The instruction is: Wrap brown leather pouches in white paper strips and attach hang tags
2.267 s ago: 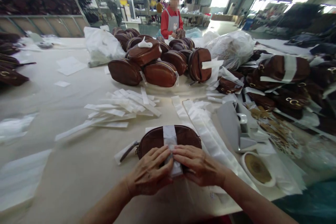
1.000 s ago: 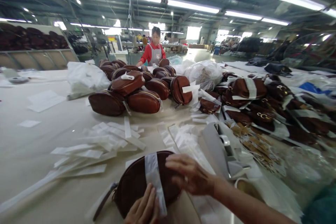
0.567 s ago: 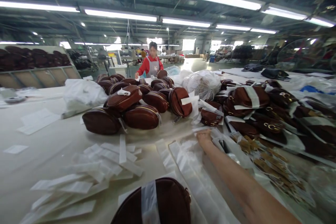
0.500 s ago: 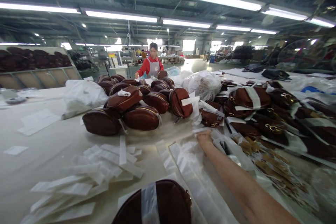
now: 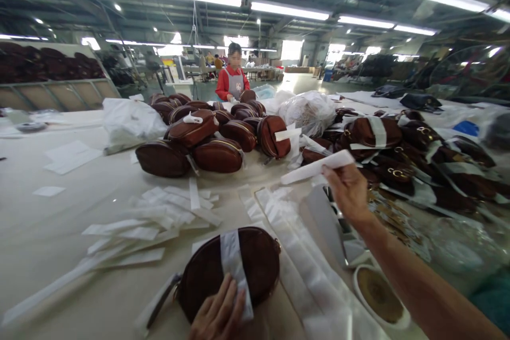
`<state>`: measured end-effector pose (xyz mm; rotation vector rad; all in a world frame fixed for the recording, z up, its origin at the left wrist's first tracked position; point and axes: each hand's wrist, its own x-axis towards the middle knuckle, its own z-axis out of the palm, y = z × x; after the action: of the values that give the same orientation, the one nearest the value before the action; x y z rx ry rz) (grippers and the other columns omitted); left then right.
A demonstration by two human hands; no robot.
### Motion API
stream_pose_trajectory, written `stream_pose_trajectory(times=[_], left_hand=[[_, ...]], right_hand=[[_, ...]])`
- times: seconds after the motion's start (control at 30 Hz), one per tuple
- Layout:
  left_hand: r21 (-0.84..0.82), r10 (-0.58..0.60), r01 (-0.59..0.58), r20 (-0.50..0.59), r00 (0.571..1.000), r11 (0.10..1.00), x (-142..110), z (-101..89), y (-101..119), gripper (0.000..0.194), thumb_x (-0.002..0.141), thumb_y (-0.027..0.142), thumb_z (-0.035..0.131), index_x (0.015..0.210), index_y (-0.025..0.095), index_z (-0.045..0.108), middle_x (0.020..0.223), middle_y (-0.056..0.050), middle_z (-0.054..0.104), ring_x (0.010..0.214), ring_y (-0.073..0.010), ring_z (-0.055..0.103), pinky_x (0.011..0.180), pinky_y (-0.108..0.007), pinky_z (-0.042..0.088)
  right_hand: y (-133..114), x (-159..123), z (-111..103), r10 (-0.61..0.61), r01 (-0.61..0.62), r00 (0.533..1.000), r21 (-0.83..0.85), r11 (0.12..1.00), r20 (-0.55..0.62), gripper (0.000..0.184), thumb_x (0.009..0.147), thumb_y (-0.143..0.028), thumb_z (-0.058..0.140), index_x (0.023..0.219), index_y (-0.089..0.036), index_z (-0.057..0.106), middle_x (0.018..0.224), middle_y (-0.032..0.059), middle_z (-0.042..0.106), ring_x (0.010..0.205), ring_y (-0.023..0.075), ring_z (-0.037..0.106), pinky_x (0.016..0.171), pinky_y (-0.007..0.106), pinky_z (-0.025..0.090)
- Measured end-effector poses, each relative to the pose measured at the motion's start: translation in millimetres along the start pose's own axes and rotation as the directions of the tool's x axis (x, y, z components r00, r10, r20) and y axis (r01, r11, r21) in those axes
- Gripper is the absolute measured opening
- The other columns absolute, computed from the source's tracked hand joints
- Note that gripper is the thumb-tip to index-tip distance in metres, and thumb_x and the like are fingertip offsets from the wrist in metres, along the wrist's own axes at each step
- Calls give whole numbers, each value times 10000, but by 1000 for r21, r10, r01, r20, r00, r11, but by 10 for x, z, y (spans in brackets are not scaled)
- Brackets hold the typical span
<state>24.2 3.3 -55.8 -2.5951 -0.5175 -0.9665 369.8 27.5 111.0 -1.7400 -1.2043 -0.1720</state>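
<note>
A brown leather pouch (image 5: 255,263) lies on the table right in front of me, with a white foam strip (image 5: 233,263) wrapped over its middle. My left hand (image 5: 217,316) rests flat on the pouch's near side, fingers spread over the strip's lower end. My right hand (image 5: 348,188) is raised above the table to the right, pinching one end of a long white foam strip (image 5: 314,168) that sticks out to the left.
Loose white strips (image 5: 167,218) lie scattered to the left, and a stack of strips (image 5: 306,265) runs along the right. A tape roll (image 5: 380,295) sits near my right forearm. Piles of brown pouches (image 5: 215,141) and wrapped bags (image 5: 398,154) fill the far side. A person in red (image 5: 233,81) stands beyond them.
My right hand left the pouch, reached out to the strips near the bag pile, and has lifted one strip into the air. My left hand stays on the pouch.
</note>
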Motion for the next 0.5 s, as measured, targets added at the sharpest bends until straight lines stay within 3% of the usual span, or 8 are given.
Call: stream_pose_trajectory(times=[0.03, 0.1, 0.17, 0.2, 0.3, 0.37, 0.43, 0.5], left_hand=[[-32, -15, 16, 22, 1000, 999, 22, -37, -3, 343, 924, 121, 330, 1089, 156, 628, 1094, -82, 677, 1082, -209, 606, 819, -267, 440], [-73, -36, 40, 54, 998, 997, 61, -103, -19, 377, 919, 74, 294, 1121, 145, 604, 1123, -91, 662, 1136, -204, 570, 826, -260, 420], [-86, -10, 18, 97, 995, 996, 78, -140, -49, 359, 912, 68, 319, 1148, 130, 582, 1132, -112, 651, 1154, -215, 555, 802, -264, 422], [-92, 6, 6, 124, 992, 996, 80, -149, -68, 346, 911, 78, 336, 1159, 122, 572, 1136, -124, 644, 1155, -221, 554, 789, -267, 428], [-100, 66, -47, 188, 980, 994, 102, -166, -128, 334, 893, 88, 366, 1169, 103, 552, 1124, -146, 635, 1128, -241, 571, 770, -290, 454], [-96, 108, -90, 204, 973, 991, 159, -187, -160, 322, 880, 92, 378, 1156, 87, 543, 1084, -155, 639, 1088, -249, 592, 753, -300, 475], [-95, 136, -118, 204, 970, 988, 248, -218, -184, 293, 870, 96, 383, 1118, 78, 540, 1012, -149, 650, 1025, -249, 620, 717, -296, 496], [-103, 145, -128, 191, 971, 987, 343, -249, -203, 259, 860, 97, 379, 1066, 83, 535, 933, -132, 656, 941, -239, 645, 673, -289, 512]], right_hand=[[-96, -186, -175, 106, -89, 993, 274, 958, -46, 203, 836, -353, 553, 925, -173, 584, 762, 59, 627, 658, 181, 588, 609, 337, 498], [-226, -625, -443, 261, -236, 965, 491, 839, 17, 188, 781, -366, 603, 852, -192, 584, 650, 8, 613, 540, 147, 571, 514, 286, 481], [-270, -1105, -566, 453, -486, 865, 587, 647, 217, 206, 706, -355, 675, 773, -183, 585, 560, -13, 598, 466, 127, 550, 454, 250, 456], [-269, -1346, -571, 533, -619, 775, 580, 529, 340, 235, 663, -353, 713, 743, -172, 587, 530, -10, 597, 447, 123, 547, 434, 237, 446], [-252, -1993, -404, 644, -869, 476, 432, 241, 598, 335, 566, -367, 781, 723, -142, 589, 521, 9, 618, 444, 125, 575, 398, 204, 433], [-282, -2286, -206, 658, -926, 334, 366, 95, 674, 357, 543, -346, 794, 738, -139, 579, 558, 9, 635, 483, 131, 617, 409, 187, 452], [-359, -2435, 0, 640, -935, 268, 355, -8, 720, 334, 556, -303, 788, 744, -142, 563, 593, 5, 643, 531, 140, 651, 449, 188, 486], [-461, -2471, 184, 614, -926, 258, 373, -64, 746, 302, 574, -265, 774, 742, -148, 551, 614, 2, 645, 564, 150, 669, 483, 200, 509]])
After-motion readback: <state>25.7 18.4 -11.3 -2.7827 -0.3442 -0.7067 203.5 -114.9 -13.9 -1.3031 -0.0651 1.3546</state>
